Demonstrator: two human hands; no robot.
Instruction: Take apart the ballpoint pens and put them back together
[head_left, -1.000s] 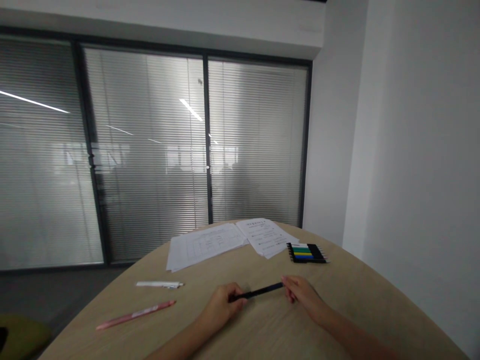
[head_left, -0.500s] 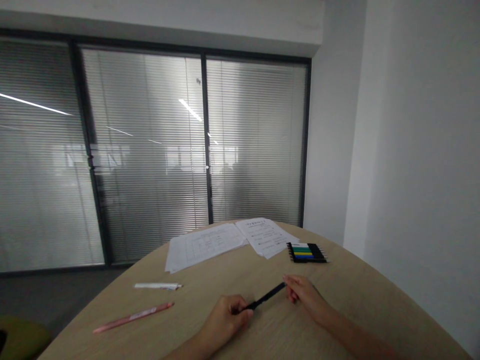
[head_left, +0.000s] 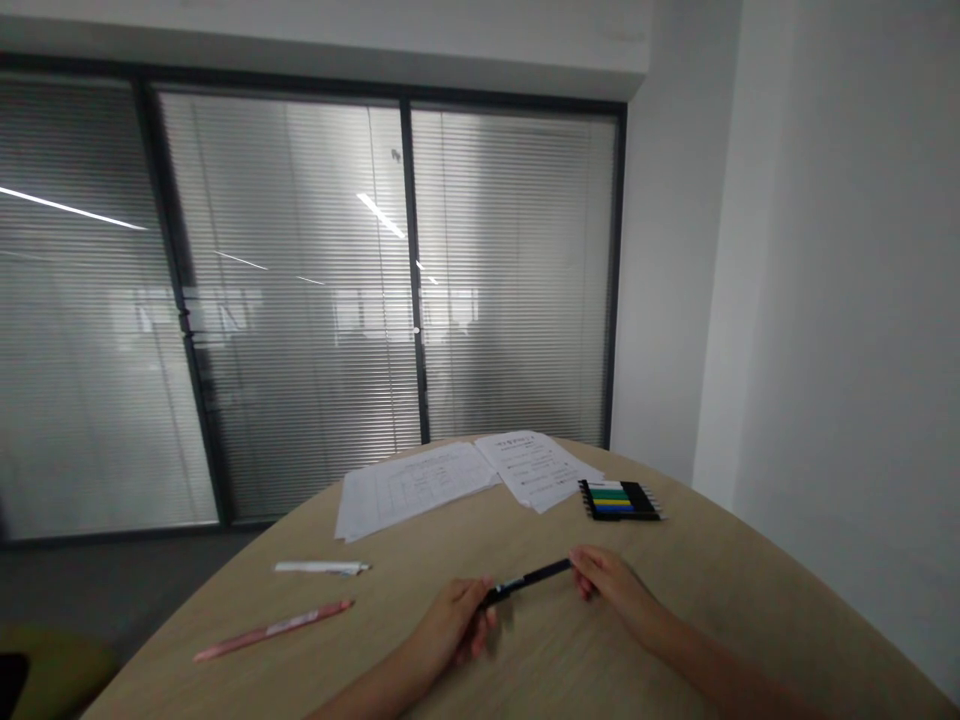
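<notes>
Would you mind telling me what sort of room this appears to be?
It looks like an office meeting room: a rounded table holds printed papers and a pack of coloured pens, beside a glass wall with blinds.

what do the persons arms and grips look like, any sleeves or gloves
The left grip and the right grip are bare human hands with slim fingers, no gloves. The left forearm and the right forearm are bare as well, with no sleeve in view, and no watch, bracelet or cable shows on them.
</notes>
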